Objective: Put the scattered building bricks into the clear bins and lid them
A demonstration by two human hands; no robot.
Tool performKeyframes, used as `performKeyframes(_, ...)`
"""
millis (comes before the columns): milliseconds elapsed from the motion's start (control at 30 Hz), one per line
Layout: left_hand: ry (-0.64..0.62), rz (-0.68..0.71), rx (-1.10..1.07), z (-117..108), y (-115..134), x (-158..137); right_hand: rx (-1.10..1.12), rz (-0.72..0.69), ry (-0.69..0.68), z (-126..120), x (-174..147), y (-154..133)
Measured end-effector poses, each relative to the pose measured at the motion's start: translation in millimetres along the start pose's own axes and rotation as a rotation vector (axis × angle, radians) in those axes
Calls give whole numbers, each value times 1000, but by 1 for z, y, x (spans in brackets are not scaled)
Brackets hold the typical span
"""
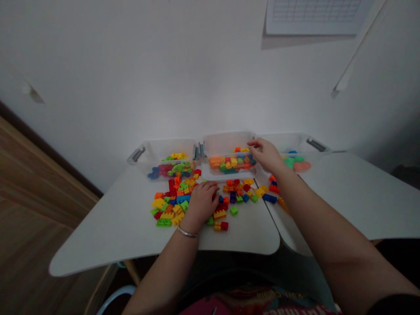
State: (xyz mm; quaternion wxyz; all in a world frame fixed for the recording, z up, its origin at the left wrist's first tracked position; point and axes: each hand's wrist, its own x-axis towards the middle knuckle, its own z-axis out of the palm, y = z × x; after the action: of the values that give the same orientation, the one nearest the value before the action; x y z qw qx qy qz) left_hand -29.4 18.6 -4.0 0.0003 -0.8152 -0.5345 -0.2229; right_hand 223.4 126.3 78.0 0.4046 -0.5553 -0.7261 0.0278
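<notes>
My left hand point(202, 202) rests palm down on a heap of toy building bricks point(177, 209) on the table, its fingers spread and slightly bent over them. The bricks right under its palm are hidden. Over the right rim of the middle clear plastic bin point(229, 139) is my right hand point(264, 153), fingers loosely apart and nothing visible between them. Inside that bin lie bricks in orange, yellow, red and green point(231, 162). Single bricks, such as a green one point(234, 211) and a blue one point(269, 198), lie to the right of the heap.
A left clear bin point(167, 146) holds colourful plastic pieces point(177, 168). The right clear bin point(282, 140) has green and orange rounded pieces point(295, 162). All three stand along the wall, on two white tables point(243, 239) pushed together with a seam between them.
</notes>
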Motion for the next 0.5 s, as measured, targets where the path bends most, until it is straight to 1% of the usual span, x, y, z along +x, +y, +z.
performKeyframes(67, 0, -1, -3, 0, 0, 0, -3, -74, 18, -7, -5, -5)
performKeyframes(133, 3, 1, -8, 1, 0, 0, 11, -147, 72, -14, -14, -12)
performKeyframes(200, 7, 4, -11, 1, -1, 0, 64, -185, 104, -22, -26, -18)
performKeyframes(267, 7, 5, -11, 1, -1, 1, 116, -204, 107, -29, -40, -23)
performKeyframes(367, 6, 3, -8, 1, 0, 0, 115, -223, 67, -35, -62, -25)
performKeyframes(500, 0, 1, -9, 1, 0, 0, -52, -240, -54, -34, -88, -16)
